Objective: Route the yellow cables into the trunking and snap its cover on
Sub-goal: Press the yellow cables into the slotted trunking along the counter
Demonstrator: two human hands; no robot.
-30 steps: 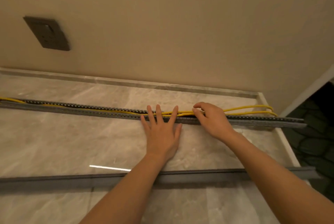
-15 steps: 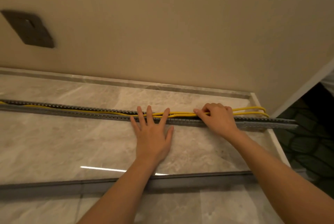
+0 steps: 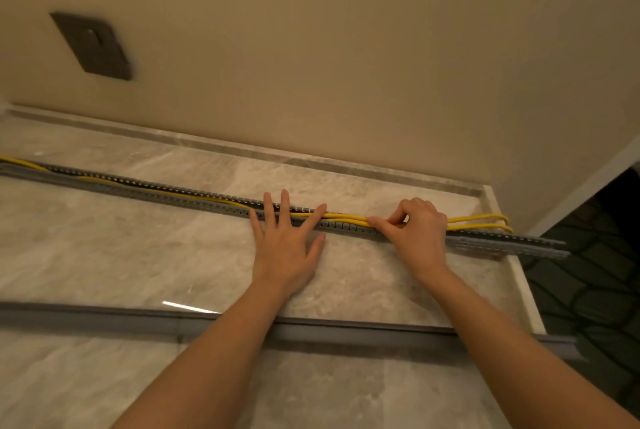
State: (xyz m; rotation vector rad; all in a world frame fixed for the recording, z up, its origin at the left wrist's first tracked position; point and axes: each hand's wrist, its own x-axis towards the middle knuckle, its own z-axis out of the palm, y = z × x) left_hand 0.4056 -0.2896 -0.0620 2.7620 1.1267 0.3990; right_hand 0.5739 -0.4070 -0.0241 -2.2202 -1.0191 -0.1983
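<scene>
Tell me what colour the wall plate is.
Dark brownish grey wall plate, seen in the head view.

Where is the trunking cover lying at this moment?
The cover lies loose on the marble floor, near the bottom of the head view, running left to right under both forearms and apart from the trunking.

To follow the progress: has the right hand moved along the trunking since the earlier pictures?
Yes, slightly: the right hand, pinching the cables, slid along the trunking toward its right end.
</scene>
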